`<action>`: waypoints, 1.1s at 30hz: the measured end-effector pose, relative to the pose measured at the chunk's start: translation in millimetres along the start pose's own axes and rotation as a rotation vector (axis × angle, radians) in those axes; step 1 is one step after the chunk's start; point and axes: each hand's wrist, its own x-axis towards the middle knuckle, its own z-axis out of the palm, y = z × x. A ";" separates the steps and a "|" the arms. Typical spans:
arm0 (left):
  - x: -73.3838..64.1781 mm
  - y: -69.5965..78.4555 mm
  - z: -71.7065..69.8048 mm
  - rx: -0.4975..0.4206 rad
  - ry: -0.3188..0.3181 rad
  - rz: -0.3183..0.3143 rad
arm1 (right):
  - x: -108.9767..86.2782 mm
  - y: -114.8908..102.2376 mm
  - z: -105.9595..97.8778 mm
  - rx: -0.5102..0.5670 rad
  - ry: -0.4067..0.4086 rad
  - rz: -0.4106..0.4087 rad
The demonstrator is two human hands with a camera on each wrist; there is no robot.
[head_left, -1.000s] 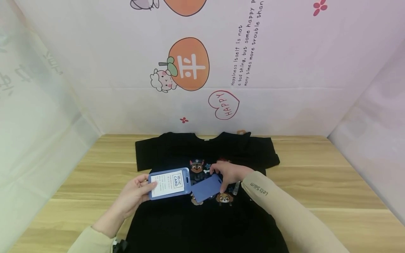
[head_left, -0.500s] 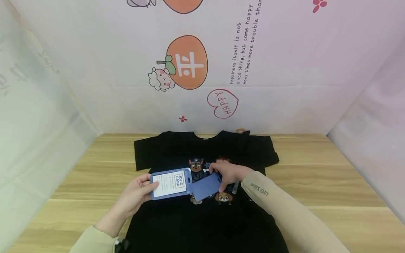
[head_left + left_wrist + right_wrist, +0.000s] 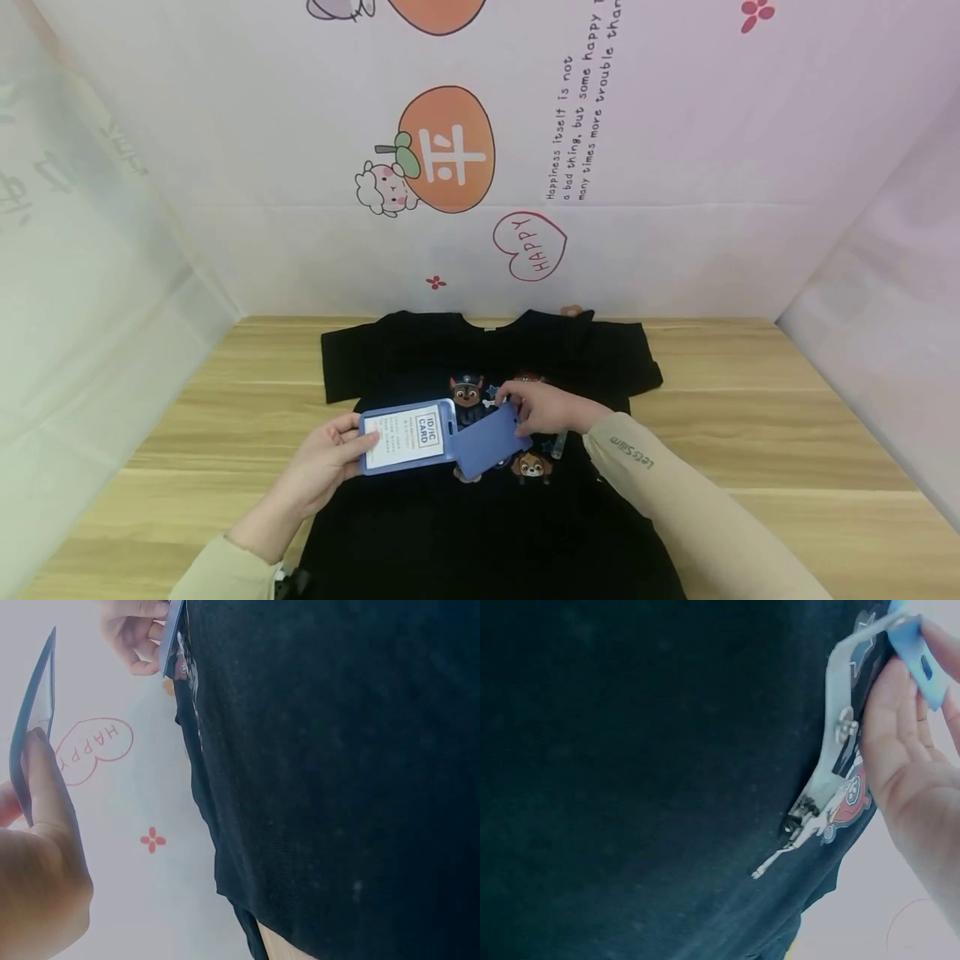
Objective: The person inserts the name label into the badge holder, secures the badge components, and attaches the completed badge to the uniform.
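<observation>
My left hand (image 3: 326, 458) grips a blue badge holder (image 3: 446, 457) by its left end, thumb on top; a white card (image 3: 401, 435) lettered "ID/IC CARD" faces up in it. My right hand (image 3: 543, 407) pinches the slotted end of a flat blue cover-like piece (image 3: 487, 442). That piece is tilted, and its left edge meets the holder's right end; whether they are joined I cannot tell. In the right wrist view, a translucent strap (image 3: 836, 697) with a metal snap and a clip (image 3: 802, 817) runs up to the blue piece (image 3: 919, 664). Both hands are above a black T-shirt (image 3: 480, 533).
The T-shirt, printed with cartoon dogs (image 3: 531, 467), lies spread on a wooden table (image 3: 750, 417). Behind the table stands a pale printed cloth backdrop (image 3: 675, 167), with more cloth at both sides.
My right thumb has drawn in closer to the fingers at the blue piece's slotted end, and that piece has tilted slightly more. The badge holder has shifted a little to the right.
</observation>
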 end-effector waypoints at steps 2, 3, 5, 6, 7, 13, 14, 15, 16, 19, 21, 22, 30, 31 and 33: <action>-0.1 -1.2 -0.1 -0.003 0.002 -0.002 | -0.9 1.9 -0.5 0.039 0.006 -0.012; -0.2 -1.6 -0.2 -0.004 0.003 -0.003 | -1.5 2.5 -1.0 0.066 0.010 -0.019; -0.6 -1.8 -0.4 -0.006 0.008 -0.004 | -2.7 3.7 -1.5 0.127 0.017 -0.035; -0.8 -1.9 -0.4 -0.007 0.007 -0.004 | -3.3 4.0 -1.6 0.162 0.023 -0.039; -0.9 -1.9 -0.4 -0.009 0.005 -0.003 | -4.0 4.2 -1.5 0.204 0.033 -0.036; -2.9 -3.5 0.7 -0.029 -0.037 0.007 | -7.7 1.6 4.6 0.342 0.103 0.000; -3.3 -3.9 1.0 -0.032 -0.044 0.008 | -8.4 0.7 6.1 0.340 0.112 0.003; -3.6 -4.3 1.1 -0.033 -0.051 0.010 | -9.0 -0.4 7.4 0.337 0.120 0.007; -3.9 -4.6 1.3 -0.034 -0.054 0.011 | -9.5 -1.3 8.6 0.331 0.129 0.009; -4.2 -4.5 1.7 -0.030 -0.055 0.018 | -11.2 -3.8 10.6 0.326 0.163 0.011; -4.2 -3.4 2.1 -0.027 -0.051 0.020 | -12.0 -4.2 11.4 0.354 0.182 0.013; -4.1 -2.7 2.4 -0.025 -0.049 0.020 | -12.6 -4.1 11.7 0.370 0.188 0.013; 0.0 5.3 8.9 -0.038 -0.072 0.050 | -24.0 -1.4 10.5 0.508 0.224 0.024; 0.5 6.6 10.4 -0.043 -0.079 0.058 | -26.4 -0.8 10.1 0.519 0.228 0.019; 1.9 9.0 14.5 -0.051 -0.084 0.068 | -32.2 0.1 10.2 0.550 0.238 0.011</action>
